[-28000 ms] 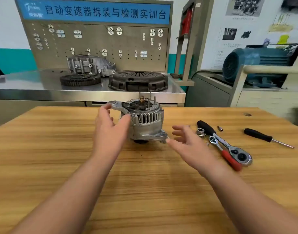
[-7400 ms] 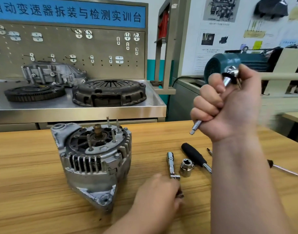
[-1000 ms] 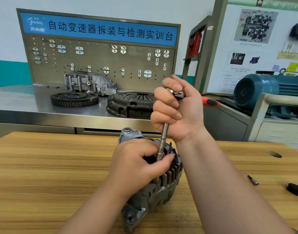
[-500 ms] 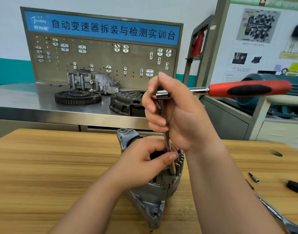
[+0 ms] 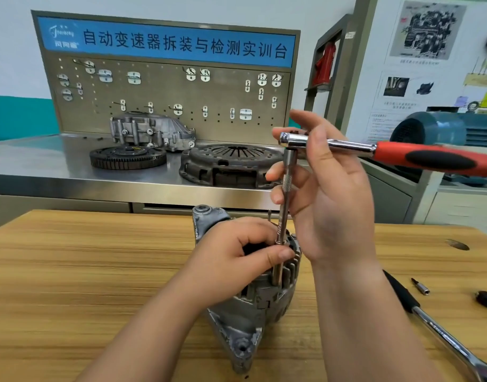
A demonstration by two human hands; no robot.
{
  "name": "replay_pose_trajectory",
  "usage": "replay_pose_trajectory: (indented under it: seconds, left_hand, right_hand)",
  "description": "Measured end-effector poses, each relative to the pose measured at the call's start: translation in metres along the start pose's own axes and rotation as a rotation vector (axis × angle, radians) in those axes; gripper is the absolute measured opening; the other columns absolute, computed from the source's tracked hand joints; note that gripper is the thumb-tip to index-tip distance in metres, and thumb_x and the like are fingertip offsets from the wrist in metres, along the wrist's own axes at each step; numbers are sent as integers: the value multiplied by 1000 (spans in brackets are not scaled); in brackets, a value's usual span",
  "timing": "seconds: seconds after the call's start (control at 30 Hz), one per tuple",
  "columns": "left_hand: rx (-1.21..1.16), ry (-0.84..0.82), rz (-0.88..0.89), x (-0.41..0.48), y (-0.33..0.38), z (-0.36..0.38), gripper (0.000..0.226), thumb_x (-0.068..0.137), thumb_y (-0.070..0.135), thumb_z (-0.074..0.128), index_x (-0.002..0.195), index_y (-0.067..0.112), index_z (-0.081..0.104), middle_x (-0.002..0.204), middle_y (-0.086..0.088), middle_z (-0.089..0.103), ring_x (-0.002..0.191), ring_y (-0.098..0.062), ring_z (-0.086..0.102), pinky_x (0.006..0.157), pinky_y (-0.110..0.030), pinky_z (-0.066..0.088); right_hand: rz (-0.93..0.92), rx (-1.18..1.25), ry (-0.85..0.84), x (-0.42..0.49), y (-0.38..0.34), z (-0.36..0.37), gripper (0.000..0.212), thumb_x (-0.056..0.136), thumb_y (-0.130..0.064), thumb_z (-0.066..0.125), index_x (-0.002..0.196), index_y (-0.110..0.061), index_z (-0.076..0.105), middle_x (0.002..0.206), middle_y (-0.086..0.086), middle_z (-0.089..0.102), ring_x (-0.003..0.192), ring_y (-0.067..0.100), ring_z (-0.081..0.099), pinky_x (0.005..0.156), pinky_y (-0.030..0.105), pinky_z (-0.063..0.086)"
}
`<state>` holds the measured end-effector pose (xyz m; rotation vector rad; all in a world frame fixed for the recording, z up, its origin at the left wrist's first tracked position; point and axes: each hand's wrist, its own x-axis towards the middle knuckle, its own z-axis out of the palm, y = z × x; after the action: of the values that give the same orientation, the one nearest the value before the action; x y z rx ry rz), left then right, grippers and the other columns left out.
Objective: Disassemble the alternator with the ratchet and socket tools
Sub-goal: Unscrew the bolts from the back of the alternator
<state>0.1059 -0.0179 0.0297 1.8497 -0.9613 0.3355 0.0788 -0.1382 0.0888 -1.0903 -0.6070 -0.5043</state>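
The alternator (image 5: 245,321) is being stood on the table (image 5: 85,271), centre, near edge, with its mounting ear pointing near. It is being gripped from above by the left hand (image 5: 231,260), fingers curled over the top and the thumb pressed beside the extension (image 5: 288,164). The extension is being held close to upright, its lower end sunk among the fins on the alternator's right rim; the fastener itself is being hidden. The ratchet (image 5: 430,159) is being carried at the extension's top, its red handle lying about level and running right. It is being held by the right hand (image 5: 336,216), thumb over the head and fingers loosely bent round the extension.

Key relation: work directly below both hands, long axis vertical, handle out to the right, right hand nearer the handle. The turning is judged as being started.

Open air is being left around the handle, well above the table. A second tool (image 5: 441,334) and a bit (image 5: 421,287) are being left lying right, below the handle's level. The bench (image 5: 57,161) is being kept well apart, far.
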Motion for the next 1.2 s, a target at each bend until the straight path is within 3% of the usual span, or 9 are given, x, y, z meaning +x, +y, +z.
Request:
replay_pose_trajectory:
  seconds: [0.23,0.3,0.43,0.57,0.7,0.87,0.97,1.1,1.2]
  left_hand:
    - [37,-10,-63,-2,2,3,32,75,49,60,88,22,71,96,11,67,95,-13,65,85,-43,52]
    - [37,-2,-73,-2,2,5,34,73,51,60,82,20,71,95,10,67,94,-14,65,84,-42,52]
    - [69,8,-71,-2,2,6,31,74,43,68,72,11,69,86,11,65,86,-10,63,76,-31,50]
    - [77,39,-58,-2,3,5,21,69,46,71,59,30,61,80,17,61,80,-2,60,71,-22,42]
    - [52,7,-27,-3,2,2,34,71,45,65,70,11,70,93,7,68,90,-9,64,81,-27,49]
    - [59,19,-67,-2,1,1,25,73,32,71,67,8,70,90,7,67,88,-9,64,82,-28,50]
    - [63,52,-62,-3,2,4,31,71,36,72,73,5,73,94,2,69,93,-13,65,84,-35,51]
    - [76,59,-27,-2,4,7,43,71,49,64,76,7,73,93,7,69,92,-14,66,81,-38,52]
    - [69,61,6,-2,3,6,43,74,46,63,75,3,71,92,7,68,91,-16,65,79,-37,52]
  right_hand:
    - [-203,-127,-161,2,-6,-10,19,87,-18,61,96,-29,74,99,-1,68,81,20,65,61,28,52]
    - [-226,-133,-202,2,-6,-10,20,87,-19,59,96,-29,74,100,1,65,84,20,65,64,28,53]
    - [-99,76,-243,2,-3,-7,23,93,-15,57,110,-25,68,102,-2,65,81,17,64,67,29,55]
    - [99,317,-220,3,0,-3,35,90,-34,45,121,-19,53,101,2,71,67,15,68,63,27,57]
    - [215,387,-154,4,4,-7,39,85,-41,42,113,-18,54,94,2,74,57,14,66,52,24,54]
    - [32,229,-115,2,4,-8,20,89,-28,55,104,-32,68,106,1,69,75,15,66,60,25,53]
    - [-64,74,-164,3,-1,-11,27,84,-18,64,100,-38,73,108,-11,67,85,11,64,66,25,53]
    - [-46,134,-193,1,1,-6,27,88,-21,63,111,-35,68,113,-7,67,84,14,66,64,25,55]
    - [40,254,-169,0,3,-4,34,92,-36,45,123,-26,56,115,1,69,74,19,70,62,27,56]
